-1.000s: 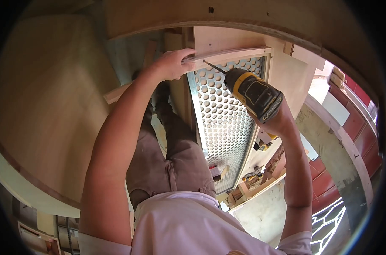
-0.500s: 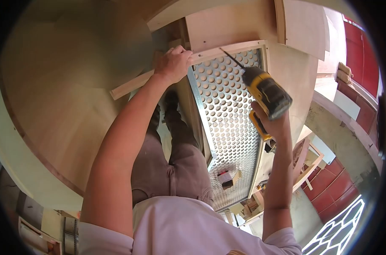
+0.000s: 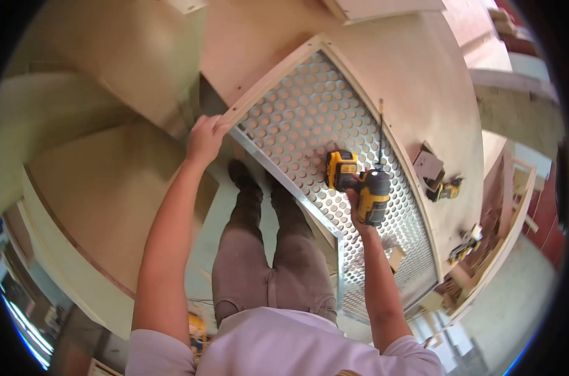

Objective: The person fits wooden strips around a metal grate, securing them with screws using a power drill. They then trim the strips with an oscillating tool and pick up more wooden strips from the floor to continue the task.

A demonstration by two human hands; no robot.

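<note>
My left hand (image 3: 206, 139) is closed around the near-left end of a pale wooden strip (image 3: 277, 79) that edges a perforated metal panel (image 3: 297, 139). In my right hand (image 3: 358, 210) is a yellow and black cordless drill (image 3: 373, 199), gripped by its handle. Its long thin bit (image 3: 381, 128) points away from me, overlapping the panel's right part. The round-holed panel lies in its wooden frame, with a bright metal edge (image 3: 290, 187) along the side nearest my legs.
A large plywood surface (image 3: 422, 81) surrounds the panel on the right, carrying a small open box (image 3: 427, 165) and another yellow and black power tool (image 3: 445, 189). Plywood sheets (image 3: 103, 194) stand to the left. Several wood offcuts lie at the lower right.
The view has turned, so the panel now slants differently. My right hand has brought the drill in over the panel, its bit swinging from up-left to nearly straight away. My left hand remains at the strip.
</note>
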